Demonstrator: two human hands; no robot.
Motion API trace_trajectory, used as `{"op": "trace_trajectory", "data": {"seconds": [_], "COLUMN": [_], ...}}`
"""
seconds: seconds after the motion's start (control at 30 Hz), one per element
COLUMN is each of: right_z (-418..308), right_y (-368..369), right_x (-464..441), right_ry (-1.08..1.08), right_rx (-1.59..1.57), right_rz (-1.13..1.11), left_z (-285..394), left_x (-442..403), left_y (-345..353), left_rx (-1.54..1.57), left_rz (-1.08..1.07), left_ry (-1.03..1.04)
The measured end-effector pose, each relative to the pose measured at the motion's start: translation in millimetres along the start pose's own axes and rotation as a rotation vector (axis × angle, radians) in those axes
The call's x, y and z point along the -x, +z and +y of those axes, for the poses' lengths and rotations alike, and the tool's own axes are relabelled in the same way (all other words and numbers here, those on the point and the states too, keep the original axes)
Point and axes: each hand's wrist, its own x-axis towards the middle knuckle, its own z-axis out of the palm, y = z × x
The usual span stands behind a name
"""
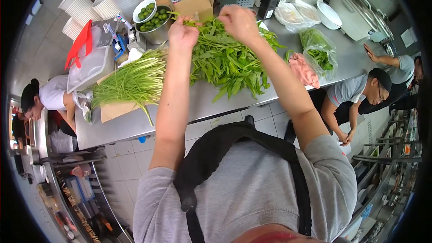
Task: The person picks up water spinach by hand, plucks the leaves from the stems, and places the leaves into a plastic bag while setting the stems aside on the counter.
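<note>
As the left hand (184, 33) holds green stems (174, 14), their ends point left.

From here I see a soft gray T-shirt (243, 184) with short, loose sleeves (333, 175) that stop above the elbows, so both arms (170, 108) are bare right down to the left hand (183, 33) and the right hand (239, 23). Over the shirt is a black apron (225, 141) with its top bent like an arch, a black strap (304, 202) on each side going up to the neck, and a small round lump (188, 202) by the left one. A dark shoe tip (249, 119) peeks out past the apron, and something red (276, 237) by the neck is too blurry to name.
</note>
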Motion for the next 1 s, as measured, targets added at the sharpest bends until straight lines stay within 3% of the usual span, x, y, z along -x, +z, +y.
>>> {"op": "trace_trajectory", "data": {"seconds": [0.2, 0.27, 0.3, 0.37, 0.4, 0.5, 0.57, 0.7, 0.87, 0.93, 1.0], "right_z": [43, 55, 59, 65, 59, 26, 7, 39, 66, 45, 43], "right_y": [-32, -31, -25, -10, 0, 38, 55, 81, 13, -22, -34], "right_x": [3, 6, 9, 15, 13, 0, -3, 4, -30, -46, -53], "right_ry": [0.165, 0.189, 0.193, -0.056, -0.053, -0.019, 0.154, 0.220, 0.346, 0.519, 0.521], "right_rx": [0.209, 0.428, 0.428, 0.533, 0.531, 0.361, 0.362, 0.286, -0.394, -0.649, -0.746], "right_rz": [-0.253, -0.468, -0.467, -0.490, -0.489, -0.530, -0.676, -0.644, -0.360, -0.394, -0.434], "left_z": [37, 41, 45, 46, 46, 19, 4, 11, 48, 41, 32], "left_x": [13, 32, 38, 36, 35, 44, 47, 59, 66, 68, 60], "left_y": [-14, -7, -7, -19, -24, -18, -23, -33, -35, -11, 5], "left_rx": [-0.101, -0.236, -0.263, -0.307, -0.349, -0.469, -0.484, -0.474, -0.469, -0.628, -0.651], "left_rz": [-0.017, 0.120, 0.136, 0.081, 0.027, 0.028, 0.000, 0.016, -0.033, -0.016, -0.086], "left_ry": [0.007, 0.156, 0.161, 0.144, 0.128, 0.078, -0.027, 0.038, 0.113, 0.235, 0.196]}}
